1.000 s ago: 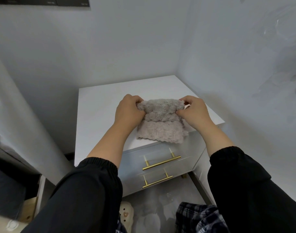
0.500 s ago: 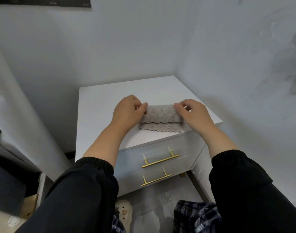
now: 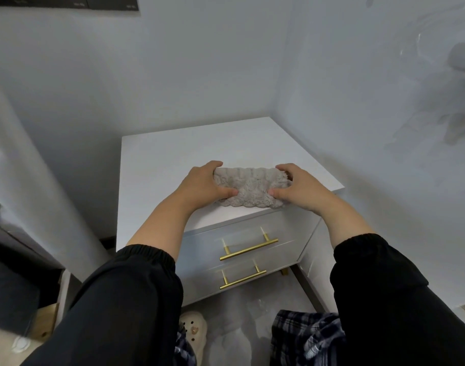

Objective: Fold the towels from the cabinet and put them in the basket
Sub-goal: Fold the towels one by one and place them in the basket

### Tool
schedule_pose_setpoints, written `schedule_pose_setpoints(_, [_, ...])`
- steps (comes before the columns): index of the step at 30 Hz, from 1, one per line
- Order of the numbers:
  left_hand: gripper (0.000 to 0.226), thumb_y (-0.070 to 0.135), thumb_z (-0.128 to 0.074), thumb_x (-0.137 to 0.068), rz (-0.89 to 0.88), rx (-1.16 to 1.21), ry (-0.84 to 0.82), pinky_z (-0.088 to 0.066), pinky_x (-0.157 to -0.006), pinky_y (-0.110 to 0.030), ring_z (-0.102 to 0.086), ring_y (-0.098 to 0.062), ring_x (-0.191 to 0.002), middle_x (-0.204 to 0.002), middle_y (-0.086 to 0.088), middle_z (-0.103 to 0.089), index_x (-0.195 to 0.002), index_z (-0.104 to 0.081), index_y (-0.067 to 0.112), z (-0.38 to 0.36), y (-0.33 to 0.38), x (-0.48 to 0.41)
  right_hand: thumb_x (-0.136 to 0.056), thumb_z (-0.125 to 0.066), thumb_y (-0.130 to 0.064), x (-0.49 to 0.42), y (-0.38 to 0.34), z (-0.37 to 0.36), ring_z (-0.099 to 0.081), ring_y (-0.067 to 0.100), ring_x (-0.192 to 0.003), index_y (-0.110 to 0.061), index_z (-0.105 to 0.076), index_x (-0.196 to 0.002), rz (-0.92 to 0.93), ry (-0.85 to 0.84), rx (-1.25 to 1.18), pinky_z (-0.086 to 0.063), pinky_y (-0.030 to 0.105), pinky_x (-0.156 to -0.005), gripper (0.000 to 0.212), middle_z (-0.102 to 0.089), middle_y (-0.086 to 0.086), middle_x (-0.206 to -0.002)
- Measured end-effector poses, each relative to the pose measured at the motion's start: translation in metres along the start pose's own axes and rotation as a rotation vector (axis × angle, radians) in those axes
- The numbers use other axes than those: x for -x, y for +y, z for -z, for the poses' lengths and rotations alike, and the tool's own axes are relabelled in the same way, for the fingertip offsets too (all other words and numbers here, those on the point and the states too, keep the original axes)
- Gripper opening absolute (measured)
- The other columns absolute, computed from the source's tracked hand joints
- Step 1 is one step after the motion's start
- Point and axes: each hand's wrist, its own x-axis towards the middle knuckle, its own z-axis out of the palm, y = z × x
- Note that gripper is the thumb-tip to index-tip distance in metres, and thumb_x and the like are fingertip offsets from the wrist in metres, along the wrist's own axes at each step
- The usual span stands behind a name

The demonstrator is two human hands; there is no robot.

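Observation:
A small fluffy grey towel [image 3: 249, 187], folded into a compact rectangle, lies near the front edge of the white cabinet top [image 3: 173, 157]. My left hand [image 3: 203, 184] grips its left end, fingers curled over the far edge and thumb on the near side. My right hand [image 3: 296, 186] grips the right end the same way. No basket is in view.
The cabinet has two shut drawers with gold bar handles [image 3: 248, 249]. White walls close in behind and to the right. A pale slipper [image 3: 193, 331] and plaid trouser legs [image 3: 305, 336] are on the floor below. A white pillar [image 3: 28, 180] stands left.
The towel was held up and hanging, then laid on the cabinet top and folded over. Both hands now clasp the ends of the thicker, folded bundle.

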Motion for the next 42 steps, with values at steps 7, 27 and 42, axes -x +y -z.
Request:
schedule_pose_setpoints(7, [0.095,0.02,-0.078,-0.076,-0.008,0.1,0.008,-0.026,-0.107,-0.026,-0.028,-0.019,-0.14,-0.154,-0.003,-0.029,-0.151,-0.02,0.019,-0.006,0.007,0.002,-0.074,-0.079,-0.01,0.0,0.002,0.002,-0.062,0.011,-0.095,-0.017,-0.054,-0.125,0.011,-0.068,-0.285,-0.051,0.02,-0.072,0.058,-0.062,-0.006,-0.104])
schedule_pose_setpoints(27, [0.03,0.008,-0.078,-0.07,-0.253,0.272,-0.15,-0.045,-0.052,-0.012,-0.054,-0.008,-0.068,-0.077,0.006,-0.057,-0.081,-0.053,0.019,-0.113,0.117,0.025,-0.072,-0.059,-0.003,0.094,0.046,0.073,-0.055,0.023,-0.077,-0.013,-0.055,-0.089,-0.171,0.464,0.253,-0.036,0.026,-0.052,0.021,-0.058,0.002,-0.082])
schedule_pose_setpoints(42, [0.032,0.014,-0.083,-0.069,-0.275,-0.116,-0.904,-0.055,-0.074,-0.033,-0.063,-0.022,-0.085,-0.091,-0.004,-0.067,-0.097,-0.068,0.01,-0.274,0.215,0.119,-0.072,-0.078,-0.017,0.313,0.196,0.097,-0.056,0.015,-0.085,-0.019,-0.059,-0.091,-0.501,0.455,-0.034,-0.042,0.024,-0.059,0.027,-0.058,-0.006,-0.086])
